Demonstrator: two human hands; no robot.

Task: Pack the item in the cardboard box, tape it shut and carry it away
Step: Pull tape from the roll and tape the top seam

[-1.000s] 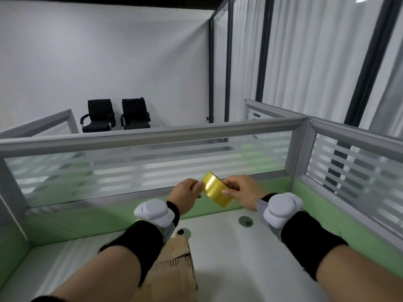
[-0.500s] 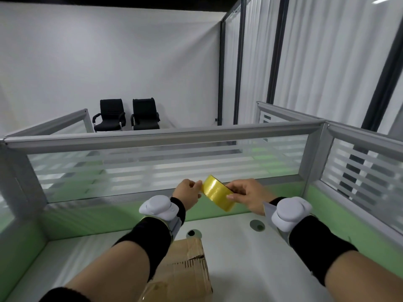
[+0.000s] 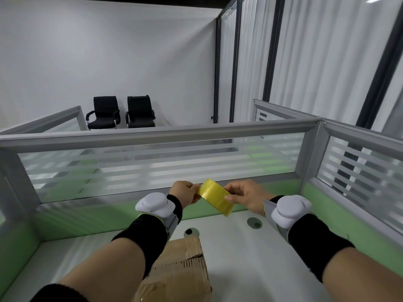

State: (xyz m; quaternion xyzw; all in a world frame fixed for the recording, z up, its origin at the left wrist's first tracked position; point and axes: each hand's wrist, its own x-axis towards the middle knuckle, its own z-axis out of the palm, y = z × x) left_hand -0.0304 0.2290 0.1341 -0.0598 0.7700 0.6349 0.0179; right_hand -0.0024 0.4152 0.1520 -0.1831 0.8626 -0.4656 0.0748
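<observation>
Although the white desk [image 3: 250, 258] carries the cardboard box [image 3: 183, 269] beneath the left forearm, the yellow tape roll [image 3: 216, 196] is held above and beyond it, the right hand [image 3: 246, 197] curled round one side and the left hand [image 3: 185, 192] pinching the opposite edge. Peeled crookedly, the tape end could split or re-stick. A slack grip would drop the roll.

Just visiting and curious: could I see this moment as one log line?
left hand: pinches tape roll | right hand: grips it | cardboard box: on desk
</observation>
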